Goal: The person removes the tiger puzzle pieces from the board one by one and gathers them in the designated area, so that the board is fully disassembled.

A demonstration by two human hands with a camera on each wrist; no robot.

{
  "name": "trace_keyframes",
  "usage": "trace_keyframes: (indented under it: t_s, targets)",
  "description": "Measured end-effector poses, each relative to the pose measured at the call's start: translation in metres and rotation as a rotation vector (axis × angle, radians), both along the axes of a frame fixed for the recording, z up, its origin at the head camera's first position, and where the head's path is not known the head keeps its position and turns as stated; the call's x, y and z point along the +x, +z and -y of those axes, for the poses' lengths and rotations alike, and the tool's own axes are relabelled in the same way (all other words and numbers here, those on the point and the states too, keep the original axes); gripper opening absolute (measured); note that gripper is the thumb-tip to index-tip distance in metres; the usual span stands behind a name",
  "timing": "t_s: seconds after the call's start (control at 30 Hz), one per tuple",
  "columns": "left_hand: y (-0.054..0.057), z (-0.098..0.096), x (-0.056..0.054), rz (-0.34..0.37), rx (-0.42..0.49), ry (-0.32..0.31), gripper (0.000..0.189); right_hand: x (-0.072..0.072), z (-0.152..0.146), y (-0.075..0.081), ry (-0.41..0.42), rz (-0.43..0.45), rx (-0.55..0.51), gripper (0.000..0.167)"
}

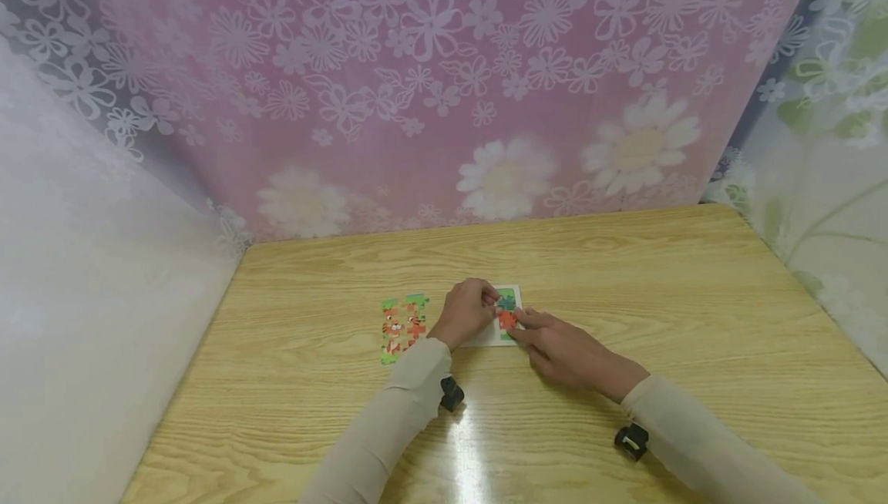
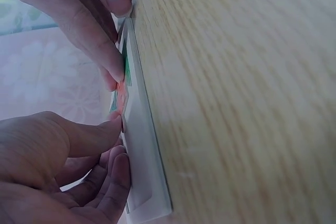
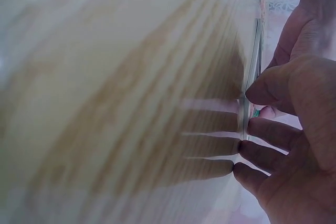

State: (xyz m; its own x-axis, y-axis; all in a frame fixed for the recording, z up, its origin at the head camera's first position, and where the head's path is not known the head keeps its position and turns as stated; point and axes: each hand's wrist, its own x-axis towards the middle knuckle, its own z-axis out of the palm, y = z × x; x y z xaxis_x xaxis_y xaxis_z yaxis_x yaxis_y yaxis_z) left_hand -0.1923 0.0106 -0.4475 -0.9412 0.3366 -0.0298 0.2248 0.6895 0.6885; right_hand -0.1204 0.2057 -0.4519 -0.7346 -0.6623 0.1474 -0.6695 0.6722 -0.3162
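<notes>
A white puzzle tray (image 1: 479, 338) lies on the wooden table between both hands. Along its right side sit green puzzle pieces (image 1: 507, 300) and an orange puzzle piece (image 1: 509, 320). My left hand (image 1: 466, 311) reaches over the tray; its thumb and a fingertip pinch the orange piece's edge in the left wrist view, the other fingers curled against the tray. From the right, my right hand (image 1: 565, 350) touches the orange piece with a fingertip. Its thumb (image 3: 265, 88) rests at the tray's edge, and its other fingers reach to the tray and tabletop.
Left of the tray, several joined or closely laid puzzle pieces (image 1: 395, 327) show an orange animal face on green. My left forearm partly covers them. The wood-grain table (image 1: 333, 273) backs onto a pink flowered curtain (image 1: 416, 103), with pale curtains at both sides.
</notes>
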Motion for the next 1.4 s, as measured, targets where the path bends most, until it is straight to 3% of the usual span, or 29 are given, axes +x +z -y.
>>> trace_keyframes:
  t_s: [0.67,1.0,1.4]
  targets:
    - [0.001,0.004,0.004,-0.029,0.073,0.085,0.005,0.002,0.001,-0.001,-0.005,0.001,-0.004,0.033]
    - [0.011,0.040,0.003,-0.009,0.141,0.090,0.008,0.003,0.001,0.000,-0.023,0.001,0.006,0.035]
    - [0.012,0.084,0.004,0.005,0.115,0.180,0.007,0.004,0.000,0.002,-0.027,0.021,-0.010,0.035]
